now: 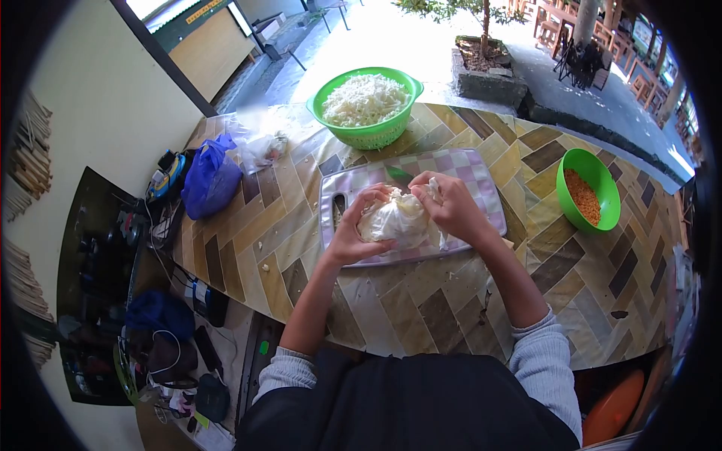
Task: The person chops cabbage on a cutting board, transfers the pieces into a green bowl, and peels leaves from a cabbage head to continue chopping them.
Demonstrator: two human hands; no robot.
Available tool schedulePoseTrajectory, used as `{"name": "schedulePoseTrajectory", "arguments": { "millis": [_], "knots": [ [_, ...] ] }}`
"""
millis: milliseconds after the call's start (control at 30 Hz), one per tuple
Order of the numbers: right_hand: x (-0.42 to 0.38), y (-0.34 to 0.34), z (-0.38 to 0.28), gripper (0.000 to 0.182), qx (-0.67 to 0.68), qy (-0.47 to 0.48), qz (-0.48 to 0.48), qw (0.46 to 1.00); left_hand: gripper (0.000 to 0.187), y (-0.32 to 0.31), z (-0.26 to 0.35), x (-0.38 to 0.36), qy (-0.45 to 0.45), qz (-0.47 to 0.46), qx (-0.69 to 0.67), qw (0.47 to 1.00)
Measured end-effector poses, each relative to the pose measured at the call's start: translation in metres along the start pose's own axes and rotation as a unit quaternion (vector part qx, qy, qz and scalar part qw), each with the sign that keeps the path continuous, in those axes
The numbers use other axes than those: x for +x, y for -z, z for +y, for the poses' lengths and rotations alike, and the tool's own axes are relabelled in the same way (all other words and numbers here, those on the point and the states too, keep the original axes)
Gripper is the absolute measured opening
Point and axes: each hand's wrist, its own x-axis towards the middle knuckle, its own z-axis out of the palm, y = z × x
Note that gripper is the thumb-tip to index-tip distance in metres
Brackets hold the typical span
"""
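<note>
A pale, crumpled bundle in thin whitish plastic point(398, 222) rests over the cutting board point(474, 203), which has a pink and white checked pattern. My left hand point(357, 234) curls around the bundle's left side, thumb along its near edge. From the right, my right hand point(450, 207) pinches the plastic at the bundle's upper right, and a loose strip hangs below those fingers. Just beyond the hands, a small green piece point(398, 174) lies on the board. What the plastic contains is partly hidden by my fingers.
Beyond the board stands a green colander point(376, 135) heaped with white, fluffy shreds. A green bowl point(565, 177) at the right holds orange crumbs. To the left sit a blue plastic bag point(210, 180) and a clear bag point(259, 150). Small scraps dot the patterned tablecloth point(406, 308).
</note>
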Motion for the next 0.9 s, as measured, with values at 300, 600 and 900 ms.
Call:
{"name": "schedulePoseTrajectory", "arguments": {
  "millis": [300, 600, 900],
  "knots": [
    [-0.003, 0.002, -0.003, 0.031, -0.008, 0.072, -0.034, 0.997, 0.067, 0.000, 0.004, -0.001, -0.005, -0.002, 0.023, 1.000],
    [0.001, -0.003, 0.009, 0.026, 0.066, 0.011, -0.012, 0.998, 0.068, -0.003, 0.000, -0.001, 0.014, 0.007, -0.046, 0.999],
    [0.001, 0.012, 0.009, 0.027, 0.039, -0.030, -0.088, 0.995, 0.068, -0.004, 0.000, 0.004, -0.018, -0.008, -0.006, 1.000]
  ]
}}
